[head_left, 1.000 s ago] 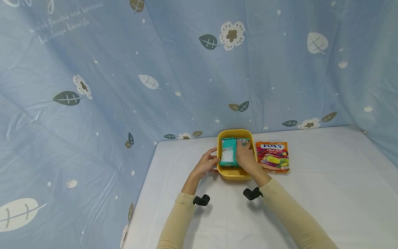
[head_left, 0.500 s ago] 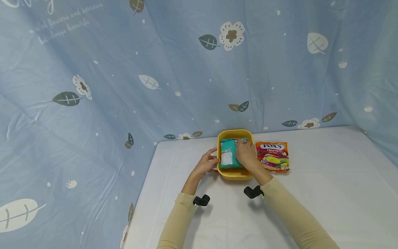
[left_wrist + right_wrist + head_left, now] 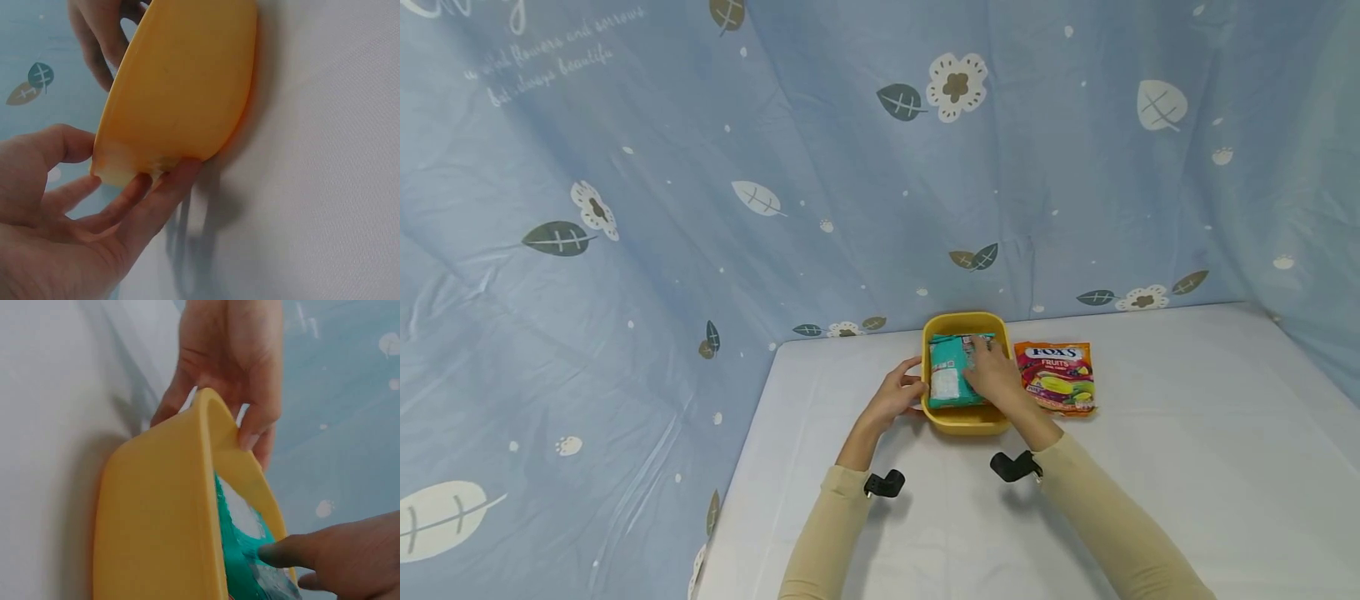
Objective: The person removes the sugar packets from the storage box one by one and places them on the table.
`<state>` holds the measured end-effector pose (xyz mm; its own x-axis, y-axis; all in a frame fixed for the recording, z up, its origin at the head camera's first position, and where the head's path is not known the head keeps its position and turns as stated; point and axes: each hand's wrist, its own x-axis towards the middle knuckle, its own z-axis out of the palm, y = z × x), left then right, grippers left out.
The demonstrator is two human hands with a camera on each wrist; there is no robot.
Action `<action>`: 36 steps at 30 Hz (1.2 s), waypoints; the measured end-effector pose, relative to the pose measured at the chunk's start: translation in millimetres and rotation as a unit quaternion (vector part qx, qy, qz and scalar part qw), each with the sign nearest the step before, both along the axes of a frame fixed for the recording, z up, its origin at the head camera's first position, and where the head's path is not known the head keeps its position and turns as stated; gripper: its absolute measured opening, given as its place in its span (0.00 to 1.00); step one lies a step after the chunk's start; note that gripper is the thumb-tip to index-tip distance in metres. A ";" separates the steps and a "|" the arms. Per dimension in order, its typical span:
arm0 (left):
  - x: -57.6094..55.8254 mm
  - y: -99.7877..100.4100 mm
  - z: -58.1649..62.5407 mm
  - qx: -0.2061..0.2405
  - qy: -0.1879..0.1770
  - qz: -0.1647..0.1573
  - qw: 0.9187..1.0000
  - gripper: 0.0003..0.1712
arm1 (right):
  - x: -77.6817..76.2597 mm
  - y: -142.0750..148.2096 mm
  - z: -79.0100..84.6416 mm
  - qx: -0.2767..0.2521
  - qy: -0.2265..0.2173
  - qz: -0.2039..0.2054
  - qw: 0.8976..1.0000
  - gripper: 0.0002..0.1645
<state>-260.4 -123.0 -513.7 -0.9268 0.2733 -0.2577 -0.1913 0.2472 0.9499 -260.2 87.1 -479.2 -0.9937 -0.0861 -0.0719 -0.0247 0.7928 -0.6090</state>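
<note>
A yellow plastic bin (image 3: 968,423) stands at the back of the table with a teal packet (image 3: 946,373) lying inside it. My left hand (image 3: 895,393) holds the bin's left wall. In the right wrist view its thumb is over the rim, and in the left wrist view the fingers (image 3: 165,194) lie along the outside. My right hand (image 3: 996,375) reaches over the packet from the right and covers part of it. Its fingertips touch the packet's top, with one straight finger (image 3: 290,551) on the teal wrapper (image 3: 237,556) in the right wrist view.
Right beside the bin lies an orange and purple FOX'S fruit candy bag (image 3: 1057,379) on the white-covered table (image 3: 1180,433). A blue printed curtain (image 3: 850,208) hangs just behind the bin and along the left.
The teal packet has shifted slightly toward the near side of the bin. My right fingers have loosened and spread over it. The left hand stays on the bin wall.
</note>
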 end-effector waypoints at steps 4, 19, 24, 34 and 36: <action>-1.4 -0.3 -1.9 -0.006 -0.003 0.003 1.000 0.33 | 1.4 3.1 -0.9 -0.028 -0.006 0.017 0.999 0.42; -0.9 -1.7 -1.4 -0.013 -0.006 0.007 1.000 0.32 | -4.3 15.5 -2.1 -0.077 -0.006 0.051 0.996 0.41; -1.4 -1.6 -1.9 -0.009 -0.007 0.006 1.000 0.32 | -6.9 19.0 -4.8 -0.099 -0.027 0.049 0.994 0.40; -1.6 -1.1 -1.2 -0.011 -0.005 0.005 1.000 0.32 | -4.2 18.7 -3.4 -0.098 -0.042 0.047 0.993 0.35; -1.4 -1.1 -1.2 -0.010 -0.005 0.005 1.000 0.32 | -3.5 18.8 -3.2 -0.096 -0.040 0.051 0.993 0.34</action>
<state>-261.8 -124.0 -514.9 -0.9268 0.2576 -0.2732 -0.2042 0.2647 0.9425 -263.7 105.9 -482.4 -0.9708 -0.2063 -0.1227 -0.0448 0.6580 -0.7517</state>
